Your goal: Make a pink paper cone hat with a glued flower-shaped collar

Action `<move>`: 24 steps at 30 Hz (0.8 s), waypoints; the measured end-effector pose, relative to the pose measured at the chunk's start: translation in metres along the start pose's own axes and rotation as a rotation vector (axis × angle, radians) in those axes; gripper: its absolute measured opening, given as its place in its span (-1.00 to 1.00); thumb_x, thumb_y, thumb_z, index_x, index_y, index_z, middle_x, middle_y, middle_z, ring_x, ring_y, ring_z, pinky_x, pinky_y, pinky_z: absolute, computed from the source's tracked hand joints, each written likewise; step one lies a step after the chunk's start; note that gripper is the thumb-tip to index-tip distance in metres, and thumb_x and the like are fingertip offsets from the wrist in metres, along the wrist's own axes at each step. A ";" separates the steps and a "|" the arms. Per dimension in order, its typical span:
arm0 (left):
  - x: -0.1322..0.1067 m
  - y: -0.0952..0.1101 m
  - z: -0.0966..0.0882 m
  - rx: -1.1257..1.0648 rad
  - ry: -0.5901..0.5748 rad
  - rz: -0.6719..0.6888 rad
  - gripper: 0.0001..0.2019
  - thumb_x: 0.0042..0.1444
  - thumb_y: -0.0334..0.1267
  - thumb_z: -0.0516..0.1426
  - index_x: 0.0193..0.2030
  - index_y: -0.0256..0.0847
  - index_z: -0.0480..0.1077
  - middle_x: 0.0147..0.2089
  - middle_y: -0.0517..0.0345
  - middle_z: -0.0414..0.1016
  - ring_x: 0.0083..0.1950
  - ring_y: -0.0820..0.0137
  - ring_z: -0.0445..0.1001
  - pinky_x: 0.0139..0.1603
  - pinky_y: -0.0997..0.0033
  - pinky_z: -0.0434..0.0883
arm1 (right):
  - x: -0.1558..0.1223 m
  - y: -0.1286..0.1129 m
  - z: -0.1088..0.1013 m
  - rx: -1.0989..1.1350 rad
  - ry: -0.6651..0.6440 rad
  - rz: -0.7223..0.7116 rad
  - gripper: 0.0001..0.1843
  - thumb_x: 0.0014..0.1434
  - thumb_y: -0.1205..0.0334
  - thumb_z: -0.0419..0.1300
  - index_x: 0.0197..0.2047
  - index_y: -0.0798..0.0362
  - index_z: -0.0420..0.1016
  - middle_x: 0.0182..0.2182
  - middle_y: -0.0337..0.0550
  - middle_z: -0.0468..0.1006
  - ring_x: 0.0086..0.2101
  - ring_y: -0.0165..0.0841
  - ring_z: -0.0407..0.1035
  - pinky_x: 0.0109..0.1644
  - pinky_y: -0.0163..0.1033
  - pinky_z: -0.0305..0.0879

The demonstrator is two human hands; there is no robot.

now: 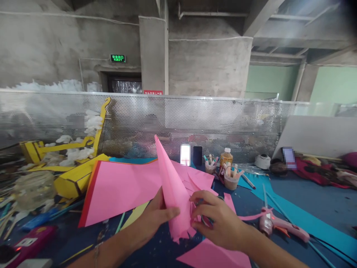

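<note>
Two bare hands work above a dark blue table (164, 257). Left hand (156, 216): grip closed on the lower part of a pink paper cone (173, 186), held in the air between both hands, tip up and tilted away, lower edge ragged. Right hand (217, 219): grip closed on the cone's side, fingers curled; dark loops of scissors (205, 220) show beneath, cannot tell if held. A flat pink card sheet (119, 190) lies just left, a yellow cardboard frame (75, 178) beyond it. To the right, a pink hot glue gun (279, 225) rests on a teal card strip (306, 219). Ahead: a cup of marker pens (231, 182), a smartphone (197, 155), a perforated metal barrier (195, 115).
</note>
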State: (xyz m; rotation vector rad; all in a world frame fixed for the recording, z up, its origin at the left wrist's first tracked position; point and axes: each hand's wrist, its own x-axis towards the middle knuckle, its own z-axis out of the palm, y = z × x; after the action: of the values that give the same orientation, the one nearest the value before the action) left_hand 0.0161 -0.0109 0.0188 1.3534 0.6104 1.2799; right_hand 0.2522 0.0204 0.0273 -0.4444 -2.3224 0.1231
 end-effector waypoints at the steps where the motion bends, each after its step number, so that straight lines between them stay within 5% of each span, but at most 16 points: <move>1: 0.000 -0.001 0.001 0.007 0.013 -0.004 -0.45 0.08 -0.19 0.39 0.19 -0.15 0.36 0.07 -0.07 0.55 0.08 0.05 0.50 0.06 0.06 0.45 | -0.001 -0.001 0.001 -0.007 -0.003 0.001 -0.93 0.23 0.32 0.31 -0.20 -0.01 0.60 0.03 0.02 0.54 -0.03 -0.25 0.53 0.04 -0.16 0.50; 7: 0.004 -0.002 0.006 -0.026 0.181 -0.017 -0.46 0.09 -0.13 0.39 0.16 -0.16 0.36 0.07 -0.11 0.57 0.05 0.04 0.53 0.02 0.06 0.47 | -0.002 -0.002 -0.002 -0.098 -0.072 -0.038 -0.44 0.04 0.46 0.31 0.13 -0.03 0.49 0.28 0.10 0.42 0.17 -0.12 0.44 0.12 -0.03 0.50; 14: 0.004 0.006 0.008 -0.080 0.202 -0.063 -0.48 0.08 -0.11 0.40 0.13 -0.20 0.39 -0.02 -0.09 0.58 -0.03 0.09 0.53 0.01 0.06 0.48 | 0.004 -0.004 -0.015 -0.188 -0.079 -0.205 -0.63 0.22 0.25 0.32 0.09 0.00 0.46 0.21 0.09 0.53 0.11 -0.17 0.52 0.04 -0.07 0.56; 24: 0.003 0.006 0.010 -0.099 0.145 -0.057 -0.50 0.10 -0.11 0.39 0.14 -0.16 0.40 0.02 -0.11 0.58 0.00 0.06 0.54 0.04 0.04 0.46 | 0.009 -0.010 -0.026 -0.229 -0.095 -0.296 -0.64 0.27 0.43 0.12 0.11 0.05 0.43 0.12 0.06 0.61 0.06 -0.24 0.54 0.06 -0.10 0.56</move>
State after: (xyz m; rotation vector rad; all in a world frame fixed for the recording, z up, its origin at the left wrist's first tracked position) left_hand 0.0242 -0.0135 0.0270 1.1617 0.6721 1.3518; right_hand 0.2619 0.0133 0.0540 -0.2043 -2.4779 -0.2722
